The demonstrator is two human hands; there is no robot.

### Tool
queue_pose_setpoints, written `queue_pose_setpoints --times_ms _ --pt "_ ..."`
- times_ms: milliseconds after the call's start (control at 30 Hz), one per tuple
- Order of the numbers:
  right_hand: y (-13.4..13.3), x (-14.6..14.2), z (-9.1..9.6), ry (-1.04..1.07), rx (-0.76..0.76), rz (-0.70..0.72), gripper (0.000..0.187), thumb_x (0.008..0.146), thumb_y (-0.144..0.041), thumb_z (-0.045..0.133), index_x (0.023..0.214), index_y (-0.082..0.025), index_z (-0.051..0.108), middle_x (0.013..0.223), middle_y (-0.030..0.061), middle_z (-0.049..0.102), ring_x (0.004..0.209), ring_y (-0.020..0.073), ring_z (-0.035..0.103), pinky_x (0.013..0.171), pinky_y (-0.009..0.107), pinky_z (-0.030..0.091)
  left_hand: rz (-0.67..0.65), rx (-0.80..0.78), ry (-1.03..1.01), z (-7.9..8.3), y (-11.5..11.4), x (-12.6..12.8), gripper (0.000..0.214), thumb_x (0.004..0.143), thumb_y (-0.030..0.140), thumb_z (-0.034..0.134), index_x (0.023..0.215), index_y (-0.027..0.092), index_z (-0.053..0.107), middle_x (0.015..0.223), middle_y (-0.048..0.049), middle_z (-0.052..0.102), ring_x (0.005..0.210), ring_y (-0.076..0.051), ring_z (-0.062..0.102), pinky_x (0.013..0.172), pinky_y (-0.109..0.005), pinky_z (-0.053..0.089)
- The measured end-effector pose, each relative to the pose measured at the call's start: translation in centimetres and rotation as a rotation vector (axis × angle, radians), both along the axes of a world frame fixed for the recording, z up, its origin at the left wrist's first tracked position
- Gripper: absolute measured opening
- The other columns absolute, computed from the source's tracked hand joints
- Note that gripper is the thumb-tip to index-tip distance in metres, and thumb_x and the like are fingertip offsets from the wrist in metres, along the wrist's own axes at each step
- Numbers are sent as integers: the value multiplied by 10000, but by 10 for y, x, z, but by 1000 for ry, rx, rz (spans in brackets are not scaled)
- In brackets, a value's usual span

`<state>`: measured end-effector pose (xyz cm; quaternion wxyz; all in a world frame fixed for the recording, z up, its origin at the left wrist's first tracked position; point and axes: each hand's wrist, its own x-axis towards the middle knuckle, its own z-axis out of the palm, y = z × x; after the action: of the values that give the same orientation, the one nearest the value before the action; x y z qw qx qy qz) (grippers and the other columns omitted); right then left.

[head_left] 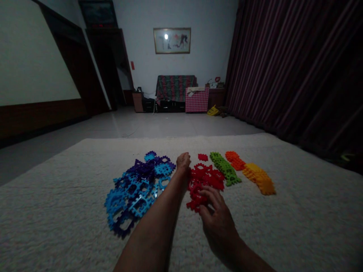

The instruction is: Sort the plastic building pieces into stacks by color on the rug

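My left hand (pixel 183 161) reaches far forward between the blue pile and the red one. Its fingers are curled in, and anything within them is hidden. Lower and to the right, my right hand (pixel 217 211) has its thumb and fingertips bent round a red interlocking plastic piece (pixel 198 196) at the near end of the red pile (pixel 208 176). A single red tile (pixel 202 157) lies beyond that pile. On the left spread blue and purple notched pieces (pixel 141 185), some of them open frames, jumbled over one another.
Right of the red pile lie overlapped rows of green pieces (pixel 225 169), orange pieces (pixel 235 160) and yellow pieces (pixel 259 177). All rest on a pale textured mat (pixel 297 219). Farther off are a tiled floor (pixel 167 122), a checked-cloth-covered box (pixel 196 100) and a dark curtain (pixel 278 64).
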<state>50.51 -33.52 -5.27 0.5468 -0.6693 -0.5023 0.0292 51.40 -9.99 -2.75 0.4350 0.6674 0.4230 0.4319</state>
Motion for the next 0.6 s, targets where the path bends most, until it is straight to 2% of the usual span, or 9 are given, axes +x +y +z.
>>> queue_pose_setpoints --times_ms 100,233,400,533,600 --pt "0 1 1 -14 11 -4 319 763 -155 549 1036 -256 679 1234 91 625 1166 258 582 963 439 540 -50 -73 -102 -12 0 9 324 848 202 459 1057 145 699 872 -56 741 711 -119 683 644 -210 539" --pt "-1 -3 2 8 20 -1 317 749 -142 547 1011 -255 682 1218 91 633 1159 251 594 957 419 550 -74 -115 -190 -21 3 14 317 799 192 519 1045 151 715 852 -52 742 754 -128 695 664 -208 550" --pt "-7 -5 5 55 29 -17 276 773 -156 533 980 -265 681 1208 86 643 1136 233 617 879 360 580 45 -218 -237 -23 16 16 423 823 190 423 1179 141 647 871 -64 735 613 -120 668 539 -214 522" --pt "12 28 30 -113 89 -76 256 792 -163 509 951 -252 689 1114 80 686 1076 224 642 888 350 545 190 -248 -235 -23 33 13 506 806 132 357 1258 145 585 917 -72 733 743 -136 701 588 -218 526" --pt "37 56 49 -238 6 -76 263 780 -150 500 921 -235 705 1020 69 715 1010 220 659 915 365 517 234 -229 -231 -24 38 11 525 797 125 357 1274 161 573 919 -63 733 817 -142 708 626 -219 531"
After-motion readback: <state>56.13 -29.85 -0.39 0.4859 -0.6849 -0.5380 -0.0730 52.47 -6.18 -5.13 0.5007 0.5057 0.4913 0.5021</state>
